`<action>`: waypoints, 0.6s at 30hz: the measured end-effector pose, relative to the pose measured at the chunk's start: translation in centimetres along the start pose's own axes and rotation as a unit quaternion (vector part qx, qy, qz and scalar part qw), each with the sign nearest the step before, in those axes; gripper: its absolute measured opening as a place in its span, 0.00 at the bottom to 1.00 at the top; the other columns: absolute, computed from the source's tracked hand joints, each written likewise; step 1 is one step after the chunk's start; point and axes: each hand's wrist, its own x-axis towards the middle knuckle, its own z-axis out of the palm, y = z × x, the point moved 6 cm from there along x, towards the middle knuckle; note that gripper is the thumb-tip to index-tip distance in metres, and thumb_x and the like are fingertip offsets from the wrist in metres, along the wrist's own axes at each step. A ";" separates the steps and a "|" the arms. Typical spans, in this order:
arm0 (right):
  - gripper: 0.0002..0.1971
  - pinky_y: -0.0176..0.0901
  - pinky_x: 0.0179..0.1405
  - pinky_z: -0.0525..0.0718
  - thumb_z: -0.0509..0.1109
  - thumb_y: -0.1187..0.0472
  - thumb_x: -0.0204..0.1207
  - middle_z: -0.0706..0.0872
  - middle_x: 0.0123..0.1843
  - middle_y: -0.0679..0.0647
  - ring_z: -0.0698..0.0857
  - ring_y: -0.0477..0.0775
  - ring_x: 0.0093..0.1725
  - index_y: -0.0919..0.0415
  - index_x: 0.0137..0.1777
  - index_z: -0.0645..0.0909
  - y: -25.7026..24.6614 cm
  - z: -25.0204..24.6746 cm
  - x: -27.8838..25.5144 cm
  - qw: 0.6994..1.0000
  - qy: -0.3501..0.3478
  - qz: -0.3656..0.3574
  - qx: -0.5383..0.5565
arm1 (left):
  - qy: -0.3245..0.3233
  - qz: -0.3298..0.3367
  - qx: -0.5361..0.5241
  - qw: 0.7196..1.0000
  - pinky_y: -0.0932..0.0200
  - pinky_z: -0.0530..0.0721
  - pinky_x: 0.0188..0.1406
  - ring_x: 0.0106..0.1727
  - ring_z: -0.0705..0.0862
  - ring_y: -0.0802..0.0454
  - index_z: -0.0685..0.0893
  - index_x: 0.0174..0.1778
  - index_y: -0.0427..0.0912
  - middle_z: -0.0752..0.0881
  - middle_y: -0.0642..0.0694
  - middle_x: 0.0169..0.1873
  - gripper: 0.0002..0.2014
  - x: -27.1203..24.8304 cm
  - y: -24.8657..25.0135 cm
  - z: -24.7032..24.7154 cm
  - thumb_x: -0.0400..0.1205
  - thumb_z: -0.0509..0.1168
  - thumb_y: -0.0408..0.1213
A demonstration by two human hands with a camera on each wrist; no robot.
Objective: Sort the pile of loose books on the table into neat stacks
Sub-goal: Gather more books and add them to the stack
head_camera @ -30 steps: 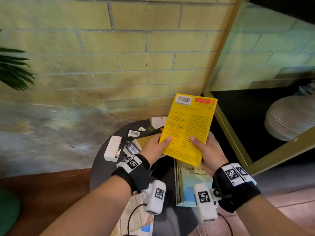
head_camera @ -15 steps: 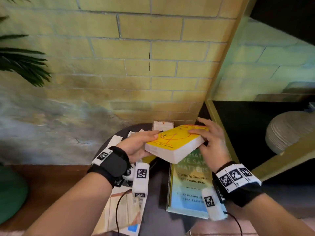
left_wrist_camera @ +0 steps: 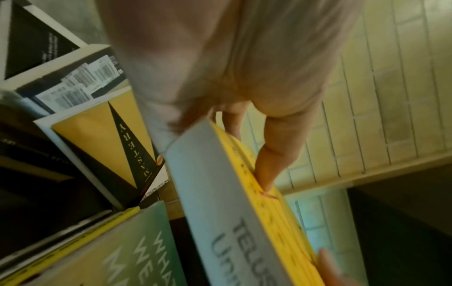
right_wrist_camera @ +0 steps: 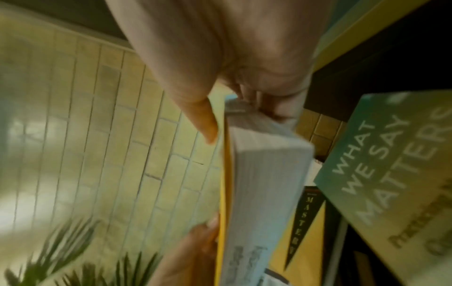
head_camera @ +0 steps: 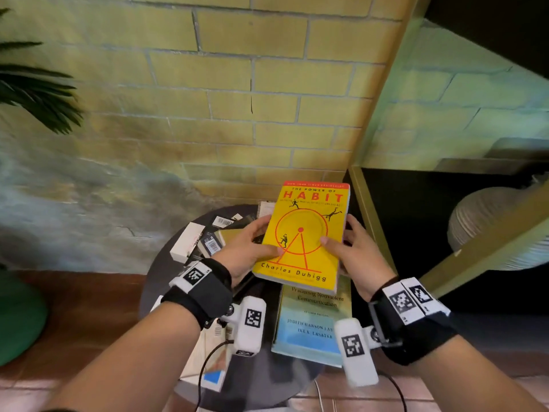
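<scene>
A yellow paperback (head_camera: 303, 236) titled "The Power of Habit" is held front cover up above the small round table (head_camera: 166, 272). My left hand (head_camera: 252, 251) grips its left edge, thumb on the cover. My right hand (head_camera: 353, 251) grips its right edge the same way. Under it lies a teal book (head_camera: 312, 325), "What We Say Matters" (right_wrist_camera: 381, 174). In the left wrist view the yellow book's page edge (left_wrist_camera: 220, 203) shows beside my thumb. A loose pile of books (head_camera: 208, 239) lies at the table's back left, among them a yellow and black "Mastery" (left_wrist_camera: 102, 143).
A brick wall (head_camera: 237, 99) stands right behind the table. A dark shelf unit with a gold frame (head_camera: 371, 221) and a ribbed vase (head_camera: 490, 221) stand to the right. Palm leaves (head_camera: 38, 93) and a green pot (head_camera: 17, 316) are at the left. Another pale book (head_camera: 211, 367) lies at the table's front left.
The yellow book was turned over in both hands, from back cover up and tilted to front cover up. It now sits lower, over the teal book.
</scene>
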 end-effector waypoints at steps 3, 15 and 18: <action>0.24 0.64 0.65 0.81 0.73 0.62 0.75 0.84 0.62 0.47 0.82 0.54 0.66 0.39 0.64 0.71 2.0 -1.2 -0.2 0.997 0.006 0.009 -0.081 | -0.024 -0.031 0.029 0.999 0.55 0.91 0.47 0.54 0.87 0.43 0.71 0.77 0.40 0.82 0.38 0.68 0.28 0.3 -1.4 1.0 0.81 0.62 0.19; 0.43 0.61 0.70 0.76 0.75 0.60 0.70 0.72 0.73 0.62 0.75 0.62 0.72 0.57 0.81 0.55 11.5 -2.9 -1.0 0.950 0.010 0.094 -0.299 | -0.014 -0.066 0.235 0.970 0.44 0.84 0.63 0.59 0.86 0.48 0.76 0.72 0.39 0.88 0.46 0.57 0.34 0.1 -8.7 2.3 0.68 0.77 0.33; 0.44 0.57 0.71 0.74 0.73 0.62 0.73 0.68 0.74 0.62 0.73 0.64 0.72 0.56 0.83 0.49 12.0 -2.7 -1.7 0.941 0.011 0.106 -0.320 | -0.020 -0.058 0.286 0.956 0.42 0.81 0.68 0.65 0.84 0.49 0.77 0.73 0.46 0.86 0.48 0.62 0.43 1.2 -11.2 1.5 0.59 0.76 0.48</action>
